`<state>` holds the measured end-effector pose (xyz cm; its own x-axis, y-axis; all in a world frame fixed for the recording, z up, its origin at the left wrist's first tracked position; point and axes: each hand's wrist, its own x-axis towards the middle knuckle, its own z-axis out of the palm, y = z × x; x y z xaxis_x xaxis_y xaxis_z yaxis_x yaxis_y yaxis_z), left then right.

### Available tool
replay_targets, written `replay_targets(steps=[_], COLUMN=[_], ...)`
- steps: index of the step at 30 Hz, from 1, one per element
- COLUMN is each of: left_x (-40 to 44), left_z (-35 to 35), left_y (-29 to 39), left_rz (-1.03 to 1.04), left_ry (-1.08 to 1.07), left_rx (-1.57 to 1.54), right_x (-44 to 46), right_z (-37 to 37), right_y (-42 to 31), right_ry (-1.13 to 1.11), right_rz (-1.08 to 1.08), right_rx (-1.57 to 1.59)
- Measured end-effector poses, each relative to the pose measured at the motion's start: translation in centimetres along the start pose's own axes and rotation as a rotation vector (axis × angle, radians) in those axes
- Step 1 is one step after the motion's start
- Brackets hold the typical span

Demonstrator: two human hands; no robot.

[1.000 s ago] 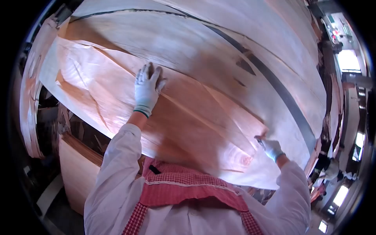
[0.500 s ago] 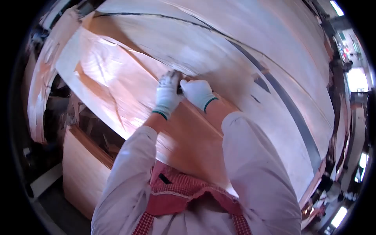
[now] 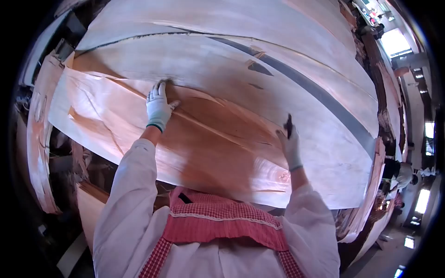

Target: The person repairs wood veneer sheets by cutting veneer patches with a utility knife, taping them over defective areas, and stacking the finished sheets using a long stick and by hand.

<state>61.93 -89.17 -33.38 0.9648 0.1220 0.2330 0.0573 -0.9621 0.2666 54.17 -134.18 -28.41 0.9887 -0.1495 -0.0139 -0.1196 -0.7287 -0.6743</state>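
Note:
My left hand [image 3: 159,107], in a white glove with a green cuff, lies with fingers stretched on the upper edge of a thin, orange-brown wood veneer sheet [image 3: 208,148]. That sheet is wavy and lies over a larger pale veneer sheet [image 3: 324,176]. To the right, my right hand [image 3: 291,150], gloved alike, is closed round a narrow dark tool [image 3: 289,125] whose end points up and away from me. Its exact kind is hard to make out. This hand is by the right end of the orange-brown sheet.
A long grey strip [image 3: 324,95] curves across the pale veneer, with a dark triangular gap [image 3: 260,68] near it. Torn veneer [image 3: 44,134] hangs at the left. Stacked wood [image 3: 90,204] stands lower left. A person [image 3: 403,173] is far off at the right.
My hands were close together at the sheet's upper edge and are now far apart. The left lies flat further left; the right has moved right with the dark tool. The view has shifted.

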Motion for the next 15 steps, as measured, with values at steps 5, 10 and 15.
replay_targets(steps=[5,10,15], left_x=[-1.2,-3.7,-5.0], left_z=[-0.7,0.7,0.4], left_y=[3.5,3.2,3.4], left_rz=[0.139,0.25,0.217], left_ry=[-0.189,0.023,-0.049], left_rx=[0.28,0.328,0.328], right_x=[2.7,-2.3,-12.2], right_z=[1.9,0.4,-4.8], right_y=[1.6,-3.5,-11.3], right_ry=[-0.201,-0.084,-0.068], right_rz=[-0.191,-0.106,-0.305], right_rx=[-0.218,-0.525,-0.422])
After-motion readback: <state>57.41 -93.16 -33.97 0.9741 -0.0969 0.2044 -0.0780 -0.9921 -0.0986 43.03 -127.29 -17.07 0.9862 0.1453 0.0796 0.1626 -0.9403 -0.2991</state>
